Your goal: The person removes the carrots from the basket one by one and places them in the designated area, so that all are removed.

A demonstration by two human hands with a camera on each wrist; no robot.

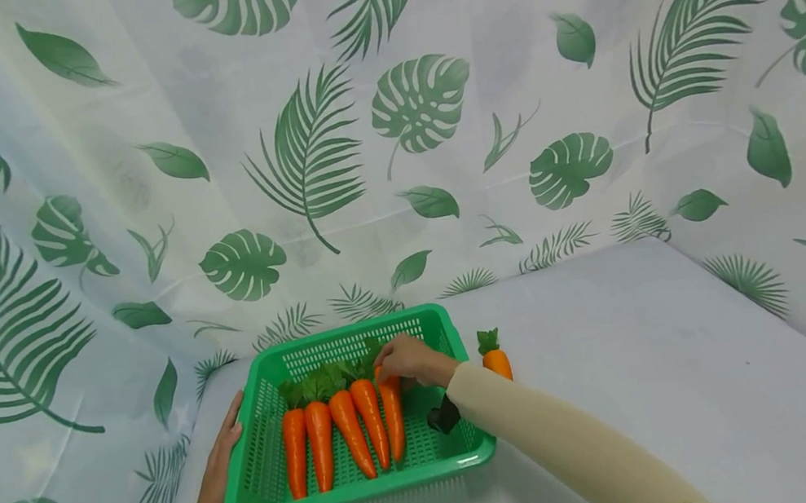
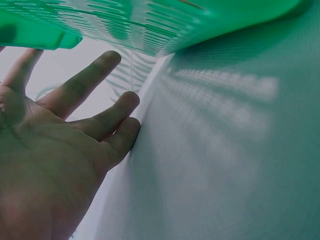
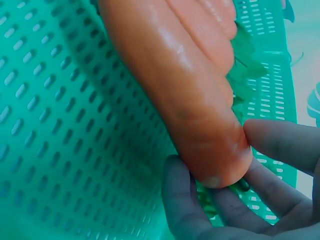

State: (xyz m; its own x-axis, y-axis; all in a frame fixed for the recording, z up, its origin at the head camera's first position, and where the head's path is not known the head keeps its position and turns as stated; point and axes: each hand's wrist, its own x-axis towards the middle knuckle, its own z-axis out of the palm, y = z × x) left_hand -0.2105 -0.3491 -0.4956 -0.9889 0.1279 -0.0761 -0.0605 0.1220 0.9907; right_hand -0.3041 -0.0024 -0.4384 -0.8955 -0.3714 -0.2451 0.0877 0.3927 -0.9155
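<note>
A green plastic basket [image 1: 355, 501] with slotted walls holds several orange carrots with green leafy tops, lying side by side. My right hand [image 1: 414, 359] reaches inside and grips the rightmost carrot [image 1: 394, 424] at its leafy end. In the right wrist view, the thumb and fingers [image 3: 282, 145] surround the thick top of that carrot [image 3: 175, 95], whose body slants over the basket floor. At the basket's left side is my left hand [image 1: 220, 459], fingertips right by the rim. The left wrist view has its fingers [image 2: 80, 87] spread and fairly straight below the basket's edge.
One more carrot [image 1: 497, 363] lies on the white table [image 1: 628, 359], just right of the basket and partly hidden by my right forearm. Behind stands a white curtain [image 1: 477, 47] with green leaf prints, and it continues along both sides.
</note>
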